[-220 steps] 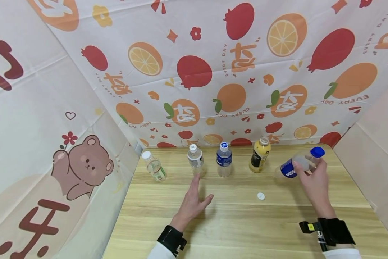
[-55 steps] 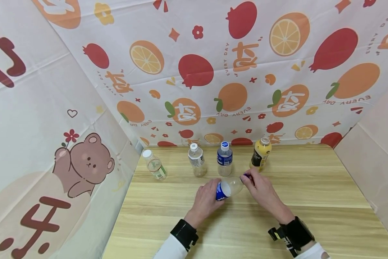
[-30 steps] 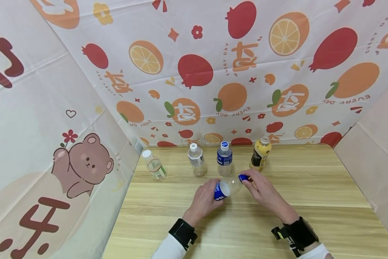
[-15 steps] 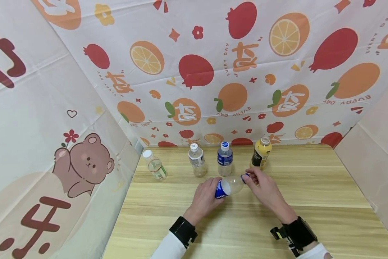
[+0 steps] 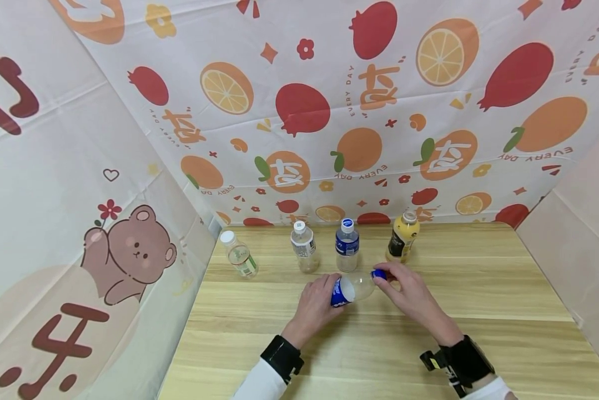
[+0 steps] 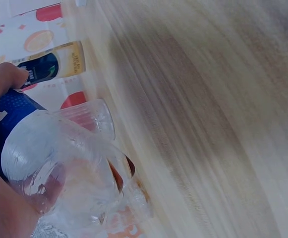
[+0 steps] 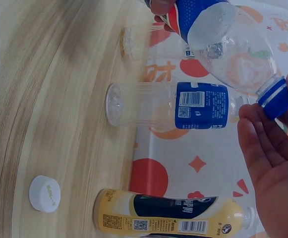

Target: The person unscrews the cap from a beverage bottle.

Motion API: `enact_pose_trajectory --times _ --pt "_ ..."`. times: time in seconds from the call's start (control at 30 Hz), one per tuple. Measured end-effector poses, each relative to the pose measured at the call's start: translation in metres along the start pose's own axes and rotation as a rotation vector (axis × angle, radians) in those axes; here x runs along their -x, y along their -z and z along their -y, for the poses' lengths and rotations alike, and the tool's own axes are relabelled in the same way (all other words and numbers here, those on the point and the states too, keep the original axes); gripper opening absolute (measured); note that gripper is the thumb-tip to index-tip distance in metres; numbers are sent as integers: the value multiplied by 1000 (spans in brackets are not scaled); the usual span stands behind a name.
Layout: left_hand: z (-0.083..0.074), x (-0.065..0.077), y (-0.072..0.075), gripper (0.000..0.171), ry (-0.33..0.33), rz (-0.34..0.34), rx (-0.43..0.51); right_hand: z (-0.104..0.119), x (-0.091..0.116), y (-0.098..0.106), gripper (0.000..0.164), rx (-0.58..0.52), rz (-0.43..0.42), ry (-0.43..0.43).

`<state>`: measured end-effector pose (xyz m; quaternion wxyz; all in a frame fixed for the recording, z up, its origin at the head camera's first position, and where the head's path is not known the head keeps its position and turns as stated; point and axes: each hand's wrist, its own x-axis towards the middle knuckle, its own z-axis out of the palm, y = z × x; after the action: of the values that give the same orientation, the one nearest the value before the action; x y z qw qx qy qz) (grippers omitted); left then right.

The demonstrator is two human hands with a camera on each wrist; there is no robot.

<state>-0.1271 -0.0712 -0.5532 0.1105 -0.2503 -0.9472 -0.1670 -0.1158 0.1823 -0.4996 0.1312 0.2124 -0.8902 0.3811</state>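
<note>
My left hand [image 5: 313, 308] grips the lower body of a clear Pepsi bottle [image 5: 360, 285] around its blue label. The bottle is tilted, its neck pointing right and up. At that end my right hand [image 5: 410, 293] pinches the blue bottle cap [image 7: 275, 99] between thumb and fingers; the cap sits on the neck in the right wrist view. From the left wrist, the bottle's clear base [image 6: 69, 168] shows below my fingers. A white bottle cap [image 7: 44, 194] lies on the table, hidden behind my right hand in the head view.
Along the back of the wooden table [image 5: 479, 333] stand a green-labelled bottle [image 5: 241, 258], a clear bottle with a pale label [image 5: 305, 250], a blue-labelled bottle [image 5: 347, 248] and a yellow bottle [image 5: 402, 239]. Fruit-printed cloth [image 5: 299, 166] hangs behind them.
Earlier my right hand alone held the Pepsi bottle at the right. It is now at the middle, with my left hand around its body. Lately my right fingers have shifted on the cap.
</note>
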Motion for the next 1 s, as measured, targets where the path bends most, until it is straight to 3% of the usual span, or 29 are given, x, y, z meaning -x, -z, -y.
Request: enact_pose_trajectory --times 0.13,0.37,0.57,0.8,0.9,1.0 --pt "1 1 0 77 -2 21 49 -1 1 1 29 -30 -1 68" --pt "8 2 3 76 -19 78 120 0 1 5 34 -69 56 77" --pt "10 2 5 75 -38 80 111 1 1 7 39 -145 118 -5" --pt "7 -1 7 77 -50 33 -7 5 -1 -2 42 -103 55 -218" --pt "7 -1 7 79 -53 21 -51 5 0 -5 36 -82 38 -240" --pt "8 -2 8 80 -49 24 -68 5 1 -6 29 -61 33 -202"
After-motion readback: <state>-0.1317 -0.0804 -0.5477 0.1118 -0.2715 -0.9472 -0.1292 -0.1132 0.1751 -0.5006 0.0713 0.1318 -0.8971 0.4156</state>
